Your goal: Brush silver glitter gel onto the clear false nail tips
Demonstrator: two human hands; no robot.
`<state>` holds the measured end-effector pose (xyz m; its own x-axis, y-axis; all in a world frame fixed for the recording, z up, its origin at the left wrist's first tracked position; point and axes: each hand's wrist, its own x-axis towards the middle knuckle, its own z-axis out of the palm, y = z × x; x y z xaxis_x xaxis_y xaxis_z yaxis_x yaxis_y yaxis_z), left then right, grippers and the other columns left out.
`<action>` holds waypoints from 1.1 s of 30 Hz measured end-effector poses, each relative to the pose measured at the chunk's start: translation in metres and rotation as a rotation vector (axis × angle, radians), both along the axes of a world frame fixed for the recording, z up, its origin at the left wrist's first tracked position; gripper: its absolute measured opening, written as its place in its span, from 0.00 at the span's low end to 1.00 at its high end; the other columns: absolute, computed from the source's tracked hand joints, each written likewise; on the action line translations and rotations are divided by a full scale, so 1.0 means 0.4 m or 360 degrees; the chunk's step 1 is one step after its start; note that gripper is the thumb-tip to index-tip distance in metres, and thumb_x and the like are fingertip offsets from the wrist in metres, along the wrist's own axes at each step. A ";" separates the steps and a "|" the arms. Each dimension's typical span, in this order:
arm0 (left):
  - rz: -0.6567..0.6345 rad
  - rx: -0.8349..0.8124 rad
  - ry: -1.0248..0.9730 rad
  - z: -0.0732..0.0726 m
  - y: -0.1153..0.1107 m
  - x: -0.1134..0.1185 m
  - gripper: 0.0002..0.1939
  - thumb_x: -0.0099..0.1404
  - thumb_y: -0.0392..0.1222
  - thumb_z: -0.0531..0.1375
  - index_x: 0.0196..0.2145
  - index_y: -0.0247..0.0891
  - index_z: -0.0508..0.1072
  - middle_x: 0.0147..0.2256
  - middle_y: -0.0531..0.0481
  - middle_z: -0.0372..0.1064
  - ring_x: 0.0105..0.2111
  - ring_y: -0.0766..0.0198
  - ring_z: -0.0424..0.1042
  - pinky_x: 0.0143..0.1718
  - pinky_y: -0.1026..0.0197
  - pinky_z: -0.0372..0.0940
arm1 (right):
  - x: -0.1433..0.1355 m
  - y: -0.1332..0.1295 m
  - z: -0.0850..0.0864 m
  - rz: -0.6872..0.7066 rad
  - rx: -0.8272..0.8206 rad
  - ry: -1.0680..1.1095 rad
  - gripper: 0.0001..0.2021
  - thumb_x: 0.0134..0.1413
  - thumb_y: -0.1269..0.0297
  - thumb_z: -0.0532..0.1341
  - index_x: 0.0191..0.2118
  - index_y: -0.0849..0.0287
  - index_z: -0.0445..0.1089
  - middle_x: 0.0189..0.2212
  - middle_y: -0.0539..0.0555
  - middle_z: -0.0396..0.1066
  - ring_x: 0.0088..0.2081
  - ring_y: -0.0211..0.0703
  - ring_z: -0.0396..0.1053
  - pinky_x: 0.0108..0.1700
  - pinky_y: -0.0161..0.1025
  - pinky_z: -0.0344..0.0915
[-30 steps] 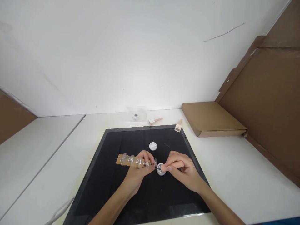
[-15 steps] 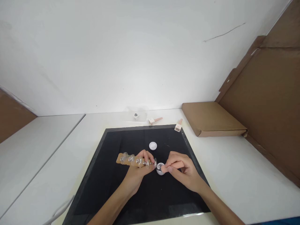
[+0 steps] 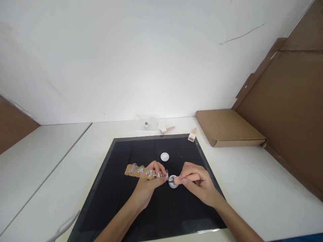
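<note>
"Black was the mat (image 3: pixel 164 210) on the white tabletop (image 3: pixel 254 188), and both hands were above it. What did the left hand (image 3: pixel 147 186) hold?"

"It gripped a tan strip (image 3: pixel 136 172), near the strip's right end. Several clear pieces (image 3: pixel 141 170) stood in a row along it."

"And the right hand (image 3: pixel 200 183)?"

"Its thumb and fingers were pinched around a peach handle (image 3: pixel 193 177), which had a thin dark tip (image 3: pixel 171 182) pointing to the left, towards the last clear piece. Whether the two touched, I could not tell."

"Where was the small white jar (image 3: pixel 173 186)?"

"On the mat, between the two hands, just below that dark tip. Its round white lid (image 3: pixel 165 157) lay apart from it, farther back on the mat."

"Were other things behind?"

"Yes. One small bottle (image 3: pixel 163 130) with a peach cap lay past the mat's far edge, and a similar bottle (image 3: pixel 191 137) lay at the far right corner. A flat cardboard box (image 3: pixel 229 129) was to the right."
</note>
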<state>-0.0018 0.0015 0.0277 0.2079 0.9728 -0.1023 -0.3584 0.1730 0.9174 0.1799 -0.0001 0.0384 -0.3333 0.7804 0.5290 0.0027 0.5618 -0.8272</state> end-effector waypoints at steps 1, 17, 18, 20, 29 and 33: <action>-0.0005 -0.0001 -0.0002 -0.001 -0.001 0.000 0.18 0.48 0.35 0.68 0.20 0.37 0.58 0.26 0.55 0.63 0.26 0.69 0.58 0.29 0.64 0.54 | 0.000 0.000 0.000 -0.0041 0.0005 0.0012 0.06 0.58 0.70 0.58 0.31 0.56 0.70 0.23 0.51 0.70 0.26 0.39 0.64 0.28 0.37 0.61; 0.0008 -0.0017 -0.0004 0.000 0.001 0.000 0.18 0.48 0.33 0.67 0.20 0.38 0.58 0.25 0.55 0.63 0.27 0.69 0.59 0.30 0.64 0.54 | 0.004 -0.001 -0.006 -0.0063 -0.0022 0.0005 0.05 0.59 0.70 0.58 0.35 0.55 0.71 0.27 0.51 0.72 0.29 0.40 0.65 0.31 0.37 0.61; 0.0007 -0.0017 -0.0003 -0.001 0.000 -0.001 0.18 0.48 0.33 0.67 0.20 0.38 0.58 0.26 0.55 0.63 0.27 0.69 0.59 0.30 0.64 0.54 | 0.003 0.000 -0.006 -0.0056 -0.0025 -0.0007 0.06 0.59 0.70 0.58 0.35 0.55 0.72 0.27 0.51 0.72 0.29 0.40 0.65 0.31 0.37 0.61; 0.0002 -0.0002 -0.0015 -0.003 -0.001 -0.001 0.17 0.48 0.32 0.67 0.21 0.38 0.58 0.26 0.55 0.63 0.27 0.68 0.59 0.30 0.64 0.54 | 0.002 0.001 -0.006 0.0000 -0.0017 -0.0029 0.06 0.59 0.71 0.58 0.34 0.56 0.72 0.26 0.51 0.72 0.28 0.40 0.65 0.30 0.37 0.61; 0.0000 0.0003 -0.0020 -0.010 0.003 -0.003 0.17 0.49 0.32 0.66 0.21 0.38 0.58 0.26 0.55 0.63 0.27 0.69 0.58 0.30 0.64 0.54 | 0.000 0.001 -0.013 -0.0055 -0.0031 0.0047 0.05 0.59 0.70 0.58 0.34 0.55 0.71 0.26 0.51 0.71 0.28 0.39 0.65 0.30 0.36 0.61; -0.0001 0.0000 -0.0020 -0.011 0.003 -0.005 0.17 0.49 0.31 0.66 0.21 0.38 0.58 0.26 0.55 0.63 0.27 0.69 0.59 0.31 0.64 0.54 | -0.002 0.001 -0.010 -0.0014 0.0008 -0.0013 0.06 0.58 0.71 0.59 0.32 0.57 0.71 0.25 0.51 0.71 0.27 0.39 0.64 0.29 0.36 0.61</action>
